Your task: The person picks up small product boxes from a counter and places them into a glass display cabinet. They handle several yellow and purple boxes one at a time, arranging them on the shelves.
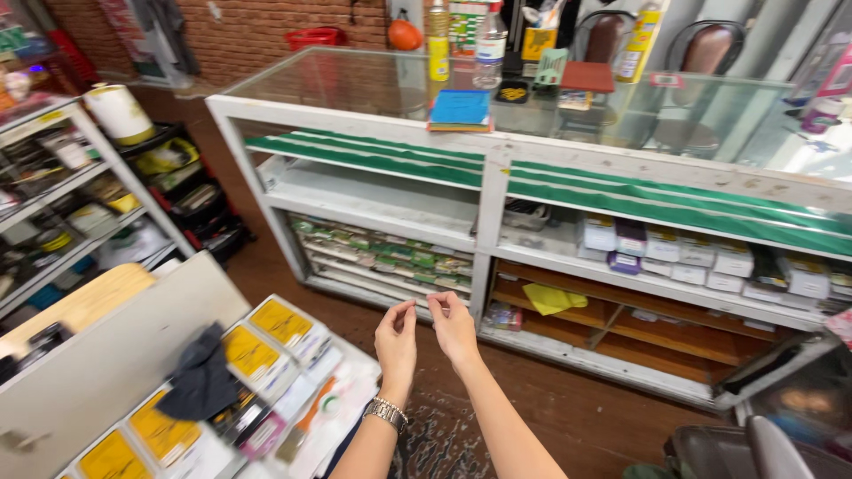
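My left hand (396, 339) and my right hand (454, 326) are raised side by side in front of me, above the wooden floor. Each has thumb and forefinger pinched, the tips almost meeting between the two hands. Whatever is pinched there is too small or thin to make out. A metal watch (387, 412) is on my left wrist. Ahead stands a white glass-topped counter (497, 146) with shelves of small boxes.
A low table (133, 355) at the lower left carries yellow-labelled packs (266, 341) and a dark cloth (200, 381). Metal shelving (71, 191) lines the left side. Bottles and a blue pad (461, 108) are on the counter glass. A dark chair (754, 443) sits at the lower right.
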